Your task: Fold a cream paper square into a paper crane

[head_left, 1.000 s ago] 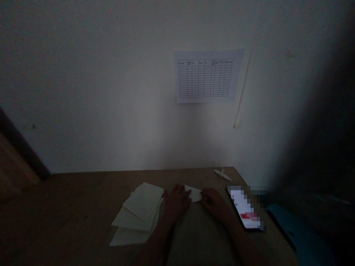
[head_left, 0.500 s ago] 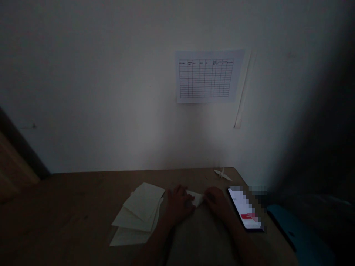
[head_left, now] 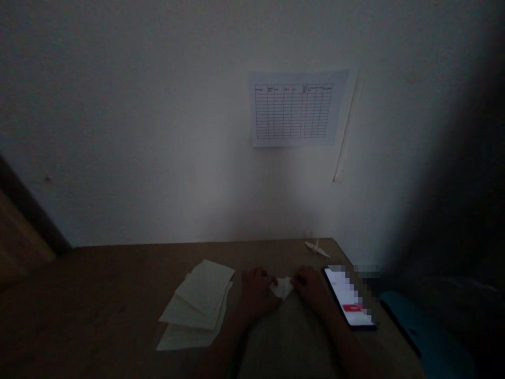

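A small folded white paper point(head_left: 282, 287) lies on the brown table between my two hands. My left hand point(head_left: 258, 292) rests on its left side, fingers spread and curved, with the thumb at the near edge. The fingers of my right hand point(head_left: 310, 284) are pinched at the paper's right corner. A few white paper sheets point(head_left: 201, 297) lie in a loose stack left of my left hand. Beyond my right hand sits a folded paper crane point(head_left: 316, 248). Dim light hides the fine folds.
A phone point(head_left: 347, 300) with a lit screen lies right of my right forearm. Off the table's right edge is a teal object point(head_left: 430, 331). The wall point(head_left: 158, 131) rises behind the table, with a printed table sheet point(head_left: 294, 110) stuck on it.
The folded paper has turned or been refolded, its point now facing toward me and a crease showing near the right. My left hand has shifted slightly to the right.
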`<state>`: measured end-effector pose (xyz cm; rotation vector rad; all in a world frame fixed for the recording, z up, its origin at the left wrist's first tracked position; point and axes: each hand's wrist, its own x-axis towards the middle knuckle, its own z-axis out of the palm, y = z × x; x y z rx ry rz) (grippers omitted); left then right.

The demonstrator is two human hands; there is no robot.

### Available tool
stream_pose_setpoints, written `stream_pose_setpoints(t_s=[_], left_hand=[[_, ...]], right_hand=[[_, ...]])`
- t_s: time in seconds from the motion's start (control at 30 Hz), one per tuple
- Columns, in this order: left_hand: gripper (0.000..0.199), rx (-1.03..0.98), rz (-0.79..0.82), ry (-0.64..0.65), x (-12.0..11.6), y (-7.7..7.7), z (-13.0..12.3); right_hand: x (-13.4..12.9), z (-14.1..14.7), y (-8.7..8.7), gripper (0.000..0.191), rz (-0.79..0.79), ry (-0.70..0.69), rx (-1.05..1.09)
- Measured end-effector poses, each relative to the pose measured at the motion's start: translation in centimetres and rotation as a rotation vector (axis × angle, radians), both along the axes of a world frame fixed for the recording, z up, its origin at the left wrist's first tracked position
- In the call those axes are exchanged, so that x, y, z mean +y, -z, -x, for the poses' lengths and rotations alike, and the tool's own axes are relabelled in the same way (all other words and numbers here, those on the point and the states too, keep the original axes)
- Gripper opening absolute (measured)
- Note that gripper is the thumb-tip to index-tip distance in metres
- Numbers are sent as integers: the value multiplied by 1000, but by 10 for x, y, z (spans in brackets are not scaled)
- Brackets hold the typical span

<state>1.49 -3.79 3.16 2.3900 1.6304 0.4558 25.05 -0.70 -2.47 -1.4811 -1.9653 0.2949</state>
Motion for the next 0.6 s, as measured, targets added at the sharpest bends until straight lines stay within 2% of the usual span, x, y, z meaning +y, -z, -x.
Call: stream_pose_setpoints(t_s=[0.2,0.6], left_hand=[[47,-20,6,-6,0,0,-1],[43,-57,5,-5,3,7,1]], right_hand=[[2,4,4,10,-25,30,-40],[4,19,-1,10,-78,7,-152]])
